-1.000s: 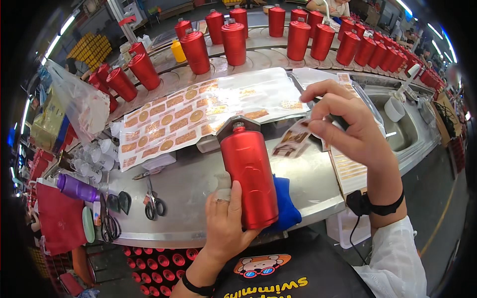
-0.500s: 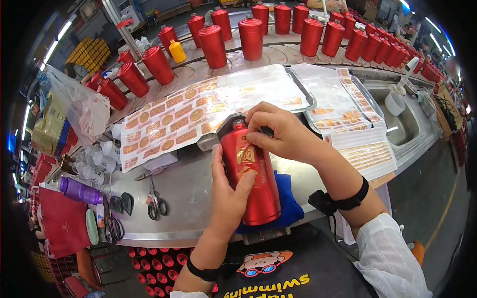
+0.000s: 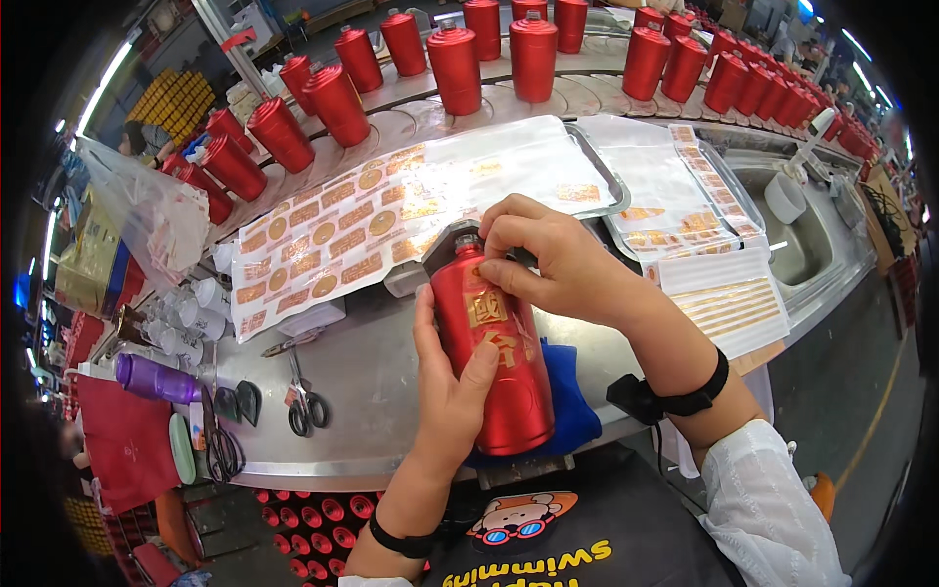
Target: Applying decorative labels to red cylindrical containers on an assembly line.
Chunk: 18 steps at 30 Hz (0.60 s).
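Observation:
A red bottle [image 3: 514, 416] with gold characters on its front lies tilted on the bench in front of me, its neck pointing away. My left hand [image 3: 452, 396] wraps its left side, the thumb lying across the front beside the gold marks. Near the bottle's shoulder, the thumb and fingers of my right hand [image 3: 553, 256] are pinched together; what they hold is hidden. A shiny clear patch shows on the bottle below those fingers. Under its lower end lies a blue cloth [image 3: 570, 391], and its neck sits by a grey metal holder [image 3: 403, 280].
Beyond the bottle lie a sheet of gold stickers [image 3: 333, 235] and trays with more sticker sheets [image 3: 665, 230]. Red bottles [image 3: 533, 61] line a curved conveyor. Scissors [image 3: 305, 406] and a purple bottle [image 3: 156, 378] lie left; a sink [image 3: 807, 249] is right.
The conveyor bottles have shifted right, and the small yellow bottle among them no longer shows. The gold characters on my bottle show more plainly. Both hands keep nearly the same places.

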Available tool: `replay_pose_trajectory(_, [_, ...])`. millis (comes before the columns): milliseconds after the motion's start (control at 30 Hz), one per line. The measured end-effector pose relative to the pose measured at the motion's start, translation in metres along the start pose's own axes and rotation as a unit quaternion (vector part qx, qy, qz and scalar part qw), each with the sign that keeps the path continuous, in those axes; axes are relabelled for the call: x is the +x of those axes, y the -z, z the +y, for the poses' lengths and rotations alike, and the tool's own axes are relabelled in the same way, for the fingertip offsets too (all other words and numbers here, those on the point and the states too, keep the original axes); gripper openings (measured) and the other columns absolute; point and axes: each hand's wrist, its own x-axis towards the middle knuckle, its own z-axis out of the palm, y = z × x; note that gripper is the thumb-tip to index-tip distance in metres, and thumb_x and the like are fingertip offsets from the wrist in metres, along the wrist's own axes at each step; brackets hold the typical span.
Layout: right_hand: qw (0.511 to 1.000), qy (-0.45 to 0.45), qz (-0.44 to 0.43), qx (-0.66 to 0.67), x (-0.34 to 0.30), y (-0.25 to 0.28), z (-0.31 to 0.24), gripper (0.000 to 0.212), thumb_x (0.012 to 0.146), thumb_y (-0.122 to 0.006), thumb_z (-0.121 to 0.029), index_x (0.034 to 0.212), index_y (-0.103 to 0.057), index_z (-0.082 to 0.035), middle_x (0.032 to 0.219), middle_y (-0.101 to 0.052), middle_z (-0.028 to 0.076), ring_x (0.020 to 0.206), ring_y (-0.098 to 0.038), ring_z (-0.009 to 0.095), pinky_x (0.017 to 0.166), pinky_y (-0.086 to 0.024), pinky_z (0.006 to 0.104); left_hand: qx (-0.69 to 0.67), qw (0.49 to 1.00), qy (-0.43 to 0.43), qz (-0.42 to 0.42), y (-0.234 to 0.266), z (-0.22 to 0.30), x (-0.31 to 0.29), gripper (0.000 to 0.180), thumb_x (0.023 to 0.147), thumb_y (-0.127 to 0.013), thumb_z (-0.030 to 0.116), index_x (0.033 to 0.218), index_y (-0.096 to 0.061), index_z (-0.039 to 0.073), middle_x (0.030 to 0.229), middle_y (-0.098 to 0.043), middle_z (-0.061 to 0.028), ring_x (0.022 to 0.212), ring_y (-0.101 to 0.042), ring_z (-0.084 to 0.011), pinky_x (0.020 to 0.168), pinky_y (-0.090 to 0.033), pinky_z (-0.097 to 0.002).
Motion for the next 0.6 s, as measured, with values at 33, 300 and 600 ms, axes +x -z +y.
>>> replay_pose_trajectory(33, [1.000,0.009,0.004,0.001,0.0001,-0.0006,0.0009,0.012,0.084,-0.068,-0.008,0.085,-0.059,0.000,0.102,-0.058,0.011,0.090,-0.060,0.024,0.078,-0.048,0.0321,-0.003,1.000,-0.003,-0.009,0.0011,0.0000,-0.0001,0.080,0.093,-0.058,0.025,0.148,-0.009,-0.007,0.146,-0.028,-0.0219,0.135,-0.032,-0.0273,0.112,-0.027,-0.0385])
replay_pose_trajectory(300, [0.999,0.038,0.016,0.003,0.0010,-0.0018,0.0033,0.013,0.084,-0.068,-0.008,0.085,-0.058,0.000,0.102,-0.058,0.011,0.088,-0.059,0.024,0.077,-0.048,0.0322,-0.013,1.000,-0.002,-0.022,0.0024,0.0017,-0.0006,0.079,0.094,-0.055,0.023,0.149,-0.006,-0.007,0.149,-0.025,-0.0223,0.137,-0.030,-0.0266,0.113,-0.025,-0.0371])
replay_pose_trajectory(600, [0.999,0.049,0.023,0.006,0.0022,-0.0043,0.0031,0.014,0.084,-0.069,-0.008,0.083,-0.057,-0.001,0.101,-0.058,0.010,0.087,-0.059,0.023,0.076,-0.048,0.0316,-0.007,1.000,-0.004,-0.022,0.0038,-0.0002,-0.0009,0.080,0.094,-0.056,0.022,0.149,-0.006,-0.008,0.150,-0.023,-0.0229,0.138,-0.029,-0.0269,0.113,-0.025,-0.0368])
